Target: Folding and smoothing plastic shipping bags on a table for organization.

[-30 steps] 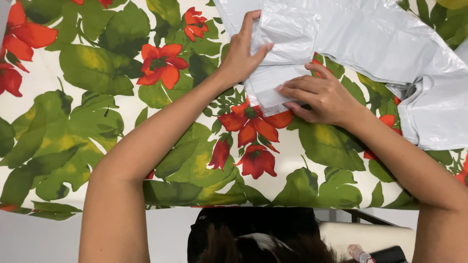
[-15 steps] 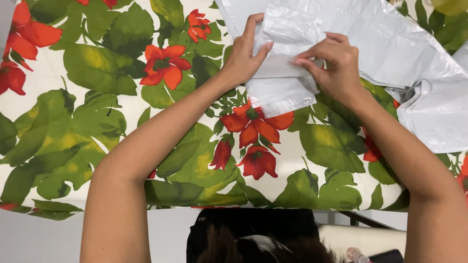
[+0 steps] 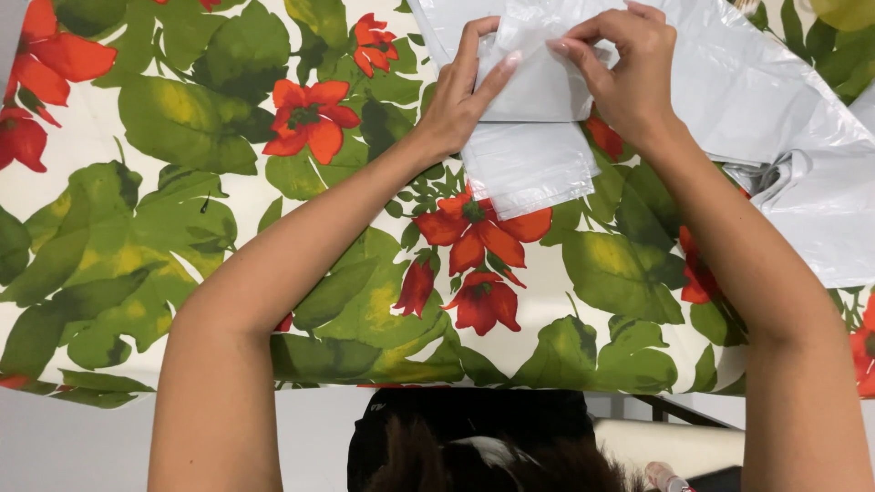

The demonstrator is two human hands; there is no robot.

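Grey-white thin plastic, a bag (image 3: pixel 583 100), lies partly folded at the top middle of the head view, spread on a tablecloth (image 3: pixel 182 228) printed with green leaves and red flowers. Left hand (image 3: pixel 460 105) rests on the bag's left part, fingers stretched up and close together, thumb and forefinger closed on a fold. Right hand (image 3: pixel 629 68) pinches the same fold from the other side, fingertips (image 3: pixel 565 46) clamped on the film, just beside the left hand
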